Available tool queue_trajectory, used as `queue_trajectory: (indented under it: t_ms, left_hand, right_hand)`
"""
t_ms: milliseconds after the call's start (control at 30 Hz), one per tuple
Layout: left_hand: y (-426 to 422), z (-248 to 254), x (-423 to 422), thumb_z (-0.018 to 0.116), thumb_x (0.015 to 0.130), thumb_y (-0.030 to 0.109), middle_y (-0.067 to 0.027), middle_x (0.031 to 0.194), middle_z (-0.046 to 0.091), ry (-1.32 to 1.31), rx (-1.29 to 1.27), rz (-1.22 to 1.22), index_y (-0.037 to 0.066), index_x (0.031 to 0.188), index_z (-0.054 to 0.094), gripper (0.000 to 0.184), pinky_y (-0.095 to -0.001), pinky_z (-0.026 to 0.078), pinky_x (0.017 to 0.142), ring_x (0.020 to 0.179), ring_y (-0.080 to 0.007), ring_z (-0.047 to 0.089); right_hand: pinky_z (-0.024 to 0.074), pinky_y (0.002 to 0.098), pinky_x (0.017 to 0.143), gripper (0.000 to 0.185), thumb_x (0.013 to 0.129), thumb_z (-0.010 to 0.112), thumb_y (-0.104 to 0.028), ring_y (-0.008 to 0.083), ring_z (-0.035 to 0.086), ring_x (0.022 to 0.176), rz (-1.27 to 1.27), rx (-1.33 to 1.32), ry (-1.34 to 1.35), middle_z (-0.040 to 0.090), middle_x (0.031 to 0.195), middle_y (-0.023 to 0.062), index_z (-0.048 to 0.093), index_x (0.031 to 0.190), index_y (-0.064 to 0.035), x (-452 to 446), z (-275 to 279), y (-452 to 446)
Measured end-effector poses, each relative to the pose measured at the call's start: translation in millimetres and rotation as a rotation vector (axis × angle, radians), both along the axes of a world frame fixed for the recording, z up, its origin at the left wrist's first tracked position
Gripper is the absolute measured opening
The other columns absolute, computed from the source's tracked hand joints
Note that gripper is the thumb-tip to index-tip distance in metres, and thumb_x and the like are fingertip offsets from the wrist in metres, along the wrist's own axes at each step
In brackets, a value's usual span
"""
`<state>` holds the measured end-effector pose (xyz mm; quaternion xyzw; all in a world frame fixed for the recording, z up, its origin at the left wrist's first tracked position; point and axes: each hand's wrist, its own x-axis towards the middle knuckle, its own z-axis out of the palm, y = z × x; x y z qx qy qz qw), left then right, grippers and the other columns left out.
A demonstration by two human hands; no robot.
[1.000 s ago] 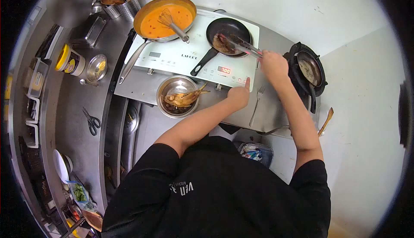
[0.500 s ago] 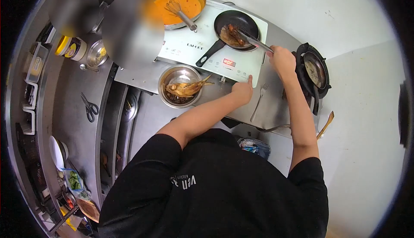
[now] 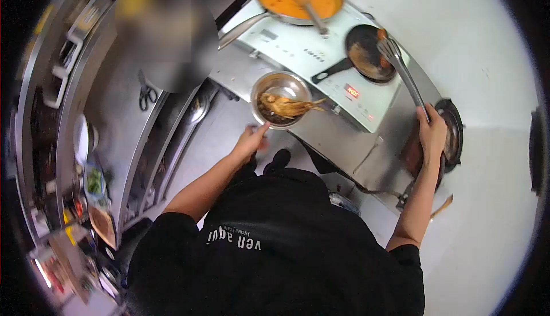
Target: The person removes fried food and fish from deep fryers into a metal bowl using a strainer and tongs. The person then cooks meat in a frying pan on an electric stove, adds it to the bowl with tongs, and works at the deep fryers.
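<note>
A: Got a decent look at the frying pan (image 3: 354, 41)?

B: Yep, sat at 2 o'clock from the steel bowl (image 3: 293, 84), handle toward 8. Looked black, with a brown film across the bottom. Saw reddish-orange food (image 3: 382, 33) at 1 o'clock by the rim, right by the tongs (image 3: 408, 78). Couldn't tell if pinched, too blurry.

A: And the hands?

B: Spread well apart. Had the right hand (image 3: 433, 135) wrapped around the tongs, at the pan's 5 o'clock. Found the left hand (image 3: 250, 142) at the bowl's 7, thumb by the rim, couldn't tell if touching.

A: Noticed any change from half a second earlier?

B: Saw the left hand gone from the cooktop (image 3: 338, 87) corner, and tongs plus food shifted from mid-pan toward the edge. Spotted the golden-brown fried piece (image 3: 283, 107) unmoved in the bowl, tail over 3 o'clock.
</note>
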<state>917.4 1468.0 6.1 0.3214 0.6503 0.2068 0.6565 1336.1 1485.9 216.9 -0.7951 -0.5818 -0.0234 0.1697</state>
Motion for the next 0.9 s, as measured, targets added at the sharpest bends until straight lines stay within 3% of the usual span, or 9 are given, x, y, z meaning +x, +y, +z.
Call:
queue_trajectory:
  t_ms: [33, 67, 133, 200, 267, 433, 633, 767, 900]
  left_hand:
    - [-1, 8, 4, 0.063, 0.085, 0.038, -0.0184, 0.090, 0.061, 0.025, 0.184, 0.249, -0.002, 0.121, 0.049, 0.055, -0.0319, 0.055, 0.052, 0.072, -0.0224, 0.065]
    - [4, 3, 6, 0.063, 0.085, 0.038, -0.0184, 0.090, 0.061, 0.031, 0.180, 0.287, -0.002, 0.121, 0.049, 0.055, -0.0319, 0.055, 0.052, 0.072, -0.0224, 0.065]
    - [19, -9, 7, 0.061, 0.086, 0.015, -0.0180, 0.102, 0.059, -0.297, 0.246, 0.386, -0.001, 0.122, 0.046, 0.042, -0.0319, 0.057, 0.053, 0.077, -0.0216, 0.065]
    - [26, -16, 8, 0.058, 0.085, 0.007, -0.0165, 0.101, 0.059, -0.276, 0.248, 0.397, -0.001, 0.122, 0.047, 0.040, -0.0320, 0.057, 0.054, 0.077, -0.0216, 0.065]
    - [23, -12, 6, 0.051, 0.082, -0.003, -0.0143, 0.097, 0.060, -0.256, 0.230, 0.382, 0.000, 0.120, 0.050, 0.038, -0.0318, 0.059, 0.055, 0.074, -0.0219, 0.065]
    - [-15, 22, -35, 0.050, 0.081, -0.007, -0.0147, 0.097, 0.061, -0.279, 0.256, 0.379, 0.000, 0.126, 0.047, 0.047, -0.0323, 0.060, 0.060, 0.074, -0.0230, 0.066]
    - [-101, 84, -142, 0.052, 0.079, -0.008, -0.0157, 0.100, 0.062, -0.293, 0.256, 0.534, -0.001, 0.125, 0.048, 0.046, -0.0307, 0.060, 0.059, 0.074, -0.0219, 0.066]
    - [-180, 92, -237, 0.052, 0.080, -0.004, -0.0106, 0.092, 0.061, -0.332, 0.341, 0.704, 0.000, 0.117, 0.054, 0.037, -0.0273, 0.058, 0.055, 0.066, -0.0176, 0.064]
    - [-277, 108, -349, 0.052, 0.079, -0.008, -0.0150, 0.100, 0.062, -0.277, 0.348, 0.857, -0.003, 0.121, 0.052, 0.043, -0.0301, 0.061, 0.060, 0.075, -0.0205, 0.066]
  right_hand:
    - [0.0472, 0.0382, 0.078, 0.040, 0.086, 0.060, -0.036, 0.0372, 0.062, 0.091, 0.041, -0.007, 0.005, 0.064, 0.095, 0.0224, 0.064, 0.108, -0.0030, -1, -5, 0]
    - [0.0474, 0.0373, 0.077, 0.039, 0.086, 0.060, -0.035, 0.0360, 0.063, 0.089, 0.046, -0.014, -0.004, 0.065, 0.094, 0.0220, 0.064, 0.108, -0.0029, -3, -8, -1]
    - [0.0475, 0.0353, 0.075, 0.037, 0.086, 0.062, -0.032, 0.0330, 0.064, 0.084, 0.020, -0.090, 0.058, 0.065, 0.092, 0.0212, 0.064, 0.108, -0.0026, -18, 0, -7]
    - [0.0474, 0.0325, 0.072, 0.032, 0.085, 0.065, -0.026, 0.0271, 0.064, 0.075, 0.074, -0.114, 0.073, 0.066, 0.090, 0.0184, 0.064, 0.106, -0.0023, -25, 9, -17]
    - [0.0474, 0.0323, 0.072, 0.030, 0.085, 0.065, -0.025, 0.0271, 0.063, 0.076, 0.184, -0.138, 0.056, 0.066, 0.089, 0.0172, 0.065, 0.105, -0.0026, -42, 22, -22]
    - [0.0476, 0.0369, 0.065, 0.019, 0.081, 0.064, -0.018, 0.0288, 0.061, 0.075, 0.670, -0.190, -0.231, 0.064, 0.082, 0.0128, 0.065, 0.096, -0.0070, -147, 59, -21]
    - [0.0478, 0.0394, 0.062, 0.024, 0.077, 0.065, -0.017, 0.0280, 0.059, 0.074, 1.078, -0.184, -0.457, 0.064, 0.080, 0.0112, 0.064, 0.098, -0.0056, -298, 63, -28]
    - [0.0493, 0.0386, 0.067, 0.025, 0.076, 0.066, -0.016, 0.0287, 0.062, 0.079, 1.207, -0.138, -0.532, 0.066, 0.087, 0.0128, 0.065, 0.097, -0.0025, -414, 103, -64]
    - [0.0477, 0.0403, 0.069, 0.028, 0.076, 0.067, -0.018, 0.0328, 0.061, 0.081, 1.368, 0.044, -0.406, 0.065, 0.087, 0.0151, 0.065, 0.099, -0.0027, -527, 144, -107]
